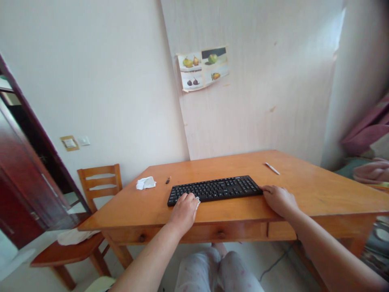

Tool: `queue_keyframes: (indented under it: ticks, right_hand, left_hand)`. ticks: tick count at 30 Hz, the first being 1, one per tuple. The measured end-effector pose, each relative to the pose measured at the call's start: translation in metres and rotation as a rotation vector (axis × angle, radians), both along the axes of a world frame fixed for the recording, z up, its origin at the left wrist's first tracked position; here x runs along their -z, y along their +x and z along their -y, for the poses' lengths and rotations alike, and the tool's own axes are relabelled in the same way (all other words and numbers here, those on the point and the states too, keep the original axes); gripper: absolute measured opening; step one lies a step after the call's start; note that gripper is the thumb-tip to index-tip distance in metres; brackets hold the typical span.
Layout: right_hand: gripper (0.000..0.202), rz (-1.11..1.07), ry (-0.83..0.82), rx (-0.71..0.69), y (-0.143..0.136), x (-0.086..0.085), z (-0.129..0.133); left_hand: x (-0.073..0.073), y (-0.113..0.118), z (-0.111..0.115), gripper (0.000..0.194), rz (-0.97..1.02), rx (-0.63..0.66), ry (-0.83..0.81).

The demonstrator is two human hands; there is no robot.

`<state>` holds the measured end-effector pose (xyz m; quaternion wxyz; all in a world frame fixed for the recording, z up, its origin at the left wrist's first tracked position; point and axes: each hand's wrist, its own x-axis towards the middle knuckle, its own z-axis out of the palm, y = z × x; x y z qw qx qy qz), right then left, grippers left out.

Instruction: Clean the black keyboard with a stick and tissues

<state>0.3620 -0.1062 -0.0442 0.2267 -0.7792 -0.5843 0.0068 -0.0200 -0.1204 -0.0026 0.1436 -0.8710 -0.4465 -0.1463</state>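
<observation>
You had two hands in view, one left hand (184,209) and one right hand (280,199), with one black keyboard (219,188) on one wooden table (219,164). You had two white wads (146,183), one to the left and one at your left hand, plus one white pen (272,168) to the right, one small dark item (167,181) to the left, two drawer knobs (221,235) on the near side, one chair (100,170) at left, two wall plates (69,143) and, far, one sheet (190,72) bearing four pictures.
</observation>
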Motion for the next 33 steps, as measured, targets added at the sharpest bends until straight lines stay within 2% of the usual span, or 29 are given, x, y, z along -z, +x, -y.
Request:
queue_keyframes:
  ticks: [11, 15, 18, 20, 22, 28, 33]
  right_hand:
    - [0.046, 0.012, 0.001, -0.017, -0.002, -0.001, 0.001]
    - [0.046, 0.022, -0.029, 0.002, -0.007, -0.008, 0.005]
    - [0.045, 0.014, -0.040, 0.008, -0.012, -0.013, 0.008]
    - [0.045, 0.003, -0.038, 0.014, -0.015, -0.016, 0.009]
    - [0.045, -0.006, -0.043, 0.021, -0.017, -0.018, 0.011]
    - [0.044, 0.009, -0.028, 0.027, -0.021, -0.022, 0.013]
    - [0.042, -0.008, -0.032, 0.022, -0.023, -0.024, 0.014]
  left_hand:
    - [0.002, -0.059, 0.001, 0.025, 0.040, -0.100, -0.004]
    - [0.002, -0.084, -0.011, 0.027, 0.128, -0.104, -0.009]
    - [-0.002, -0.084, -0.026, 0.027, 0.244, -0.118, 0.036]
    - [-0.005, -0.068, -0.036, 0.025, 0.301, -0.084, 0.061]
    - [-0.009, -0.038, -0.044, 0.025, 0.327, -0.011, 0.055]
    - [-0.016, 0.081, -0.057, 0.028, 0.399, 0.238, -0.063]
    - [-0.014, 0.165, -0.070, 0.028, 0.340, 0.308, -0.128]
